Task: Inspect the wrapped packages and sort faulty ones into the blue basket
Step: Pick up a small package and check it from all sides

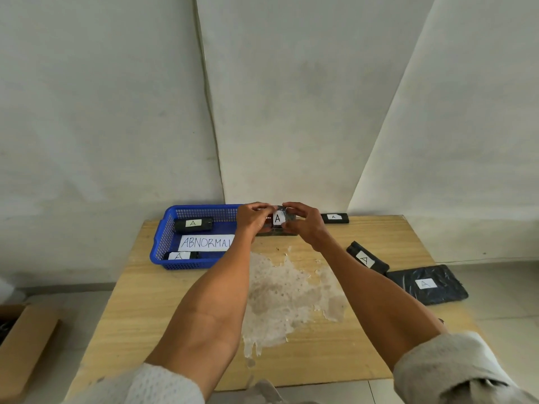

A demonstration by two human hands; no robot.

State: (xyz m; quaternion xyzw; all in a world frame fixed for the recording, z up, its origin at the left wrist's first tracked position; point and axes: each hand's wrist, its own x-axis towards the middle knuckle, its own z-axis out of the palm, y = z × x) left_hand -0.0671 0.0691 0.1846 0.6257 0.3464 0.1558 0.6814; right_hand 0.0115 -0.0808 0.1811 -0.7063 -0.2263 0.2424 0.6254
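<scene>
Inspection step. A wrapped package (278, 218), its white "A" label facing the viewer, is held between both hands at the 12 o'clock edge of the desk (175, 301), just right of the blue basket (165, 239). The left hand (253, 220) and right hand (304, 226) each curl their fingers (262, 206) over the package's top edge and pinch its ends, thumbs below, so both grips are closed on it. A dark shape lies directly under it, mostly hidden. The basket, at 10 o'clock, bears an "ABNORMAL" sign (207, 242) and already holds two labelled packages (194, 224). Three further packages (367, 258) lie between 1 and 3 o'clock. The next move probably calls for turning the package to check its wrapping. If it is faulty, it needs only a short carry toward 9 o'clock over the basket wall.
</scene>
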